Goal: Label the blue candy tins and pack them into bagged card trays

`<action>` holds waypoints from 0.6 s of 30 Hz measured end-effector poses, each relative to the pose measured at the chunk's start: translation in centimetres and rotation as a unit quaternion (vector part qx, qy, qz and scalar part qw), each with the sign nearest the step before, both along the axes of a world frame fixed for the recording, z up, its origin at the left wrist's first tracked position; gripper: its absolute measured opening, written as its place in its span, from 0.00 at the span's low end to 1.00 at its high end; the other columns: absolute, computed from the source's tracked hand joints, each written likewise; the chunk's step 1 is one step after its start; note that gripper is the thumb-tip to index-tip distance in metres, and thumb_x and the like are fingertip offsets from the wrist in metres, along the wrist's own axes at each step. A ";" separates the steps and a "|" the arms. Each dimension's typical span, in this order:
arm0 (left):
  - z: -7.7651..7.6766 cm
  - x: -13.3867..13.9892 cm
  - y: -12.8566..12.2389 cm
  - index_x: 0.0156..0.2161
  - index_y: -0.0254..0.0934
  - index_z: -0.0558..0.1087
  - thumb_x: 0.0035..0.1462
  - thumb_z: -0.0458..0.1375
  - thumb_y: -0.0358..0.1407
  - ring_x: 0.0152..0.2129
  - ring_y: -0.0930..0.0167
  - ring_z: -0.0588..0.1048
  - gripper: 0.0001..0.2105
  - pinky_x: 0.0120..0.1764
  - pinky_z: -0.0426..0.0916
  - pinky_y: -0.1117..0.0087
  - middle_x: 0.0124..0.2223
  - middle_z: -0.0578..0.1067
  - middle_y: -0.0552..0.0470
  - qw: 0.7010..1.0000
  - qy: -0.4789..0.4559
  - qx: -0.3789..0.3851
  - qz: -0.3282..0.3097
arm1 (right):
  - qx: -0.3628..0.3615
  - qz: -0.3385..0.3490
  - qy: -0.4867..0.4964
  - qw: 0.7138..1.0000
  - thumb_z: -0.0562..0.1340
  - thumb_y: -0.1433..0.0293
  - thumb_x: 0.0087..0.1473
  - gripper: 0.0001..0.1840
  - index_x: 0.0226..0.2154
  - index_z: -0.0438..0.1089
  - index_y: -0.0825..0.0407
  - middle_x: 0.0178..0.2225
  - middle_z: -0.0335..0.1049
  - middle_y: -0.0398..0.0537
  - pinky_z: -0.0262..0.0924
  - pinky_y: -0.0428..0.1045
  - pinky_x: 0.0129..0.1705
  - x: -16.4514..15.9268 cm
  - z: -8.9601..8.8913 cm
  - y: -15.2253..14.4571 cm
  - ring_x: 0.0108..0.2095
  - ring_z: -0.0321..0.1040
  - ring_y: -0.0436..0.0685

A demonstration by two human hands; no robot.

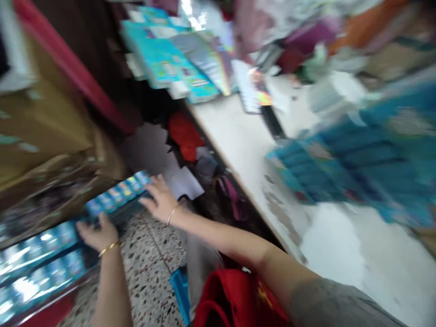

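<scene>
A row of small blue boxes with colourful printed fronts (pixel 117 194) spans the gap between my two hands, low on the left. My left hand (pixel 100 232), with a gold bangle at the wrist, is at the near end of the row, thumb against it. At the far end, my right hand (pixel 159 196) has its fingers on the last box; a thin bangle is on that wrist. Right beside my left hand lie more blue packs under shiny clear wrap (pixel 41 261). Motion blur hides the finer print.
A white worktable (pixel 235 145) runs along the right, bearing stacked blue cartons (pixel 357 150), turquoise packs (pixel 166 59) and a dark-handled object (pixel 269 113). Cardboard boxes (pixel 44 122) stand at left. An orange-red cloth (pixel 185 134) lies beneath the table, and speckled floor (pixel 146 263) shows below.
</scene>
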State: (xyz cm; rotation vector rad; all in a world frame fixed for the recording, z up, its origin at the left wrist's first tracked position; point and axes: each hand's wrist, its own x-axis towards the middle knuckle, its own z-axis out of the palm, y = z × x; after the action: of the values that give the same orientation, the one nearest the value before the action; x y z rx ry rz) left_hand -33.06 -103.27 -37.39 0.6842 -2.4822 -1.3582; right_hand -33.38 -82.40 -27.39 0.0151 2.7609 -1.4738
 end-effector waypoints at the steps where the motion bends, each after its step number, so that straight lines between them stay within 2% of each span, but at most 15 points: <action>1: 0.9 1.1 1.6 0.63 0.48 0.54 0.55 0.55 0.48 0.63 0.51 0.51 0.31 0.63 0.41 0.41 0.67 0.55 0.54 0.998 0.026 -0.056 0.010 | 0.051 0.088 0.053 0.993 0.58 0.61 0.58 0.16 0.47 0.65 0.50 0.58 0.62 0.51 0.45 0.58 0.64 2.5 2.6 1.5 0.63 0.49 0.57; 2: 2.0 2.5 3.4 0.63 0.55 0.54 0.53 0.58 0.47 0.62 0.51 0.55 0.32 0.62 0.46 0.42 0.67 0.55 0.59 0.993 0.065 -0.097 -0.025 | 0.091 0.144 0.087 0.982 0.56 0.62 0.60 0.15 0.48 0.66 0.50 0.59 0.60 0.51 0.45 0.58 0.65 5.5 5.3 3.2 0.65 0.45 0.56; 3: 3.4 4.1 5.4 0.63 0.61 0.53 0.53 0.59 0.46 0.62 0.51 0.54 0.33 0.62 0.47 0.41 0.67 0.54 0.62 0.983 0.106 -0.119 -0.090 | 0.119 0.183 0.112 0.969 0.55 0.63 0.61 0.13 0.47 0.66 0.49 0.58 0.62 0.51 0.47 0.57 0.64 8.7 7.9 5.2 0.66 0.44 0.55; 4: 5.3 5.8 7.7 0.63 0.62 0.51 0.51 0.61 0.44 0.64 0.50 0.51 0.36 0.61 0.46 0.38 0.68 0.52 0.62 0.969 0.147 -0.125 -0.154 | 0.137 0.206 0.138 0.959 0.55 0.64 0.61 0.12 0.46 0.67 0.49 0.56 0.65 0.51 0.49 0.56 0.63 12.2 10.5 7.2 0.65 0.45 0.54; 5: 7.5 7.7 10.2 0.64 0.58 0.53 0.51 0.61 0.43 0.64 0.49 0.49 0.36 0.61 0.46 0.38 0.68 0.53 0.57 0.950 0.180 -0.114 -0.228 | 0.145 0.196 0.163 0.956 0.56 0.65 0.61 0.11 0.45 0.67 0.49 0.53 0.67 0.52 0.52 0.55 0.62 15.8 12.8 9.3 0.64 0.48 0.55; 6: 9.9 9.6 13.0 0.63 0.53 0.56 0.53 0.61 0.40 0.64 0.49 0.51 0.33 0.60 0.47 0.38 0.67 0.56 0.51 0.918 0.219 -0.092 -0.318 | 0.147 0.144 0.187 0.960 0.56 0.66 0.60 0.11 0.44 0.67 0.51 0.50 0.70 0.55 0.56 0.55 0.60 19.5 14.8 11.4 0.62 0.53 0.57; 7: 12.4 11.4 15.8 0.63 0.48 0.59 0.54 0.60 0.39 0.63 0.50 0.54 0.31 0.61 0.48 0.39 0.65 0.60 0.47 0.873 0.251 -0.070 -0.413 | 0.150 0.079 0.198 0.965 0.56 0.68 0.59 0.11 0.45 0.67 0.52 0.47 0.71 0.56 0.59 0.55 0.57 23.0 16.4 13.4 0.58 0.59 0.57; 8: 14.9 13.2 18.8 0.62 0.46 0.60 0.56 0.59 0.38 0.63 0.52 0.56 0.29 0.61 0.50 0.43 0.64 0.62 0.45 0.814 0.265 -0.058 -0.513 | 0.153 -0.001 0.198 0.968 0.57 0.70 0.59 0.11 0.45 0.67 0.51 0.43 0.73 0.55 0.62 0.55 0.54 26.5 17.5 15.4 0.53 0.64 0.57; 9: 17.2 15.0 21.8 0.62 0.45 0.60 0.57 0.58 0.39 0.63 0.54 0.56 0.28 0.62 0.51 0.45 0.63 0.63 0.44 0.747 0.279 -0.049 -0.601 | 0.160 -0.078 0.193 0.965 0.57 0.70 0.59 0.11 0.45 0.67 0.49 0.40 0.73 0.53 0.64 0.56 0.51 29.8 18.2 17.2 0.49 0.67 0.58; 11: 20.9 18.3 27.6 0.62 0.42 0.61 0.57 0.57 0.45 0.64 0.56 0.53 0.28 0.63 0.48 0.49 0.63 0.62 0.43 0.603 0.297 -0.065 -0.738 | 0.190 -0.228 0.185 0.937 0.56 0.69 0.59 0.10 0.44 0.68 0.46 0.39 0.72 0.51 0.66 0.58 0.48 36.1 18.6 20.2 0.45 0.69 0.59; 13: 23.0 21.7 32.5 0.63 0.37 0.58 0.52 0.60 0.51 0.65 0.53 0.47 0.37 0.64 0.45 0.48 0.66 0.55 0.39 0.472 0.311 -0.095 -0.820 | 0.234 -0.341 0.162 0.896 0.56 0.66 0.60 0.12 0.46 0.68 0.46 0.44 0.71 0.54 0.63 0.62 0.50 42.0 18.0 22.7 0.48 0.67 0.62; 14: 23.4 23.4 34.5 0.64 0.35 0.57 0.49 0.62 0.53 0.66 0.51 0.45 0.41 0.64 0.44 0.47 0.67 0.53 0.37 0.423 0.317 -0.112 -0.841 | 0.255 -0.375 0.148 0.879 0.57 0.64 0.59 0.14 0.47 0.68 0.47 0.47 0.70 0.55 0.61 0.64 0.53 44.7 17.4 23.7 0.51 0.65 0.64; 15: 23.5 25.1 36.1 0.64 0.33 0.57 0.47 0.63 0.52 0.65 0.50 0.45 0.43 0.63 0.45 0.47 0.67 0.51 0.35 0.391 0.320 -0.131 -0.853 | 0.274 -0.394 0.135 0.867 0.58 0.62 0.58 0.18 0.50 0.66 0.47 0.51 0.68 0.57 0.59 0.66 0.55 47.3 16.8 24.6 0.54 0.63 0.65; 16: 23.4 26.7 37.3 0.63 0.32 0.58 0.47 0.64 0.51 0.65 0.49 0.46 0.42 0.62 0.46 0.46 0.67 0.52 0.33 0.371 0.320 -0.151 -0.859 | 0.287 -0.398 0.121 0.863 0.59 0.60 0.57 0.22 0.53 0.64 0.48 0.54 0.65 0.58 0.56 0.67 0.57 49.7 16.2 25.4 0.58 0.59 0.67; 18: 22.9 29.3 38.9 0.60 0.32 0.63 0.52 0.62 0.46 0.64 0.50 0.52 0.33 0.61 0.51 0.46 0.64 0.59 0.32 0.356 0.314 -0.182 -0.861 | 0.304 -0.379 0.096 0.869 0.61 0.56 0.55 0.32 0.59 0.57 0.48 0.60 0.59 0.58 0.52 0.68 0.60 53.6 15.0 26.6 0.63 0.49 0.68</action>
State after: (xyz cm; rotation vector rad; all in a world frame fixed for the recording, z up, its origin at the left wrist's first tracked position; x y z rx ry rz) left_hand -3.72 -64.40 -14.48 -2.6380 -1.7869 -0.5952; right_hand 20.20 -55.84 -12.42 1.1196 3.4487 -0.5452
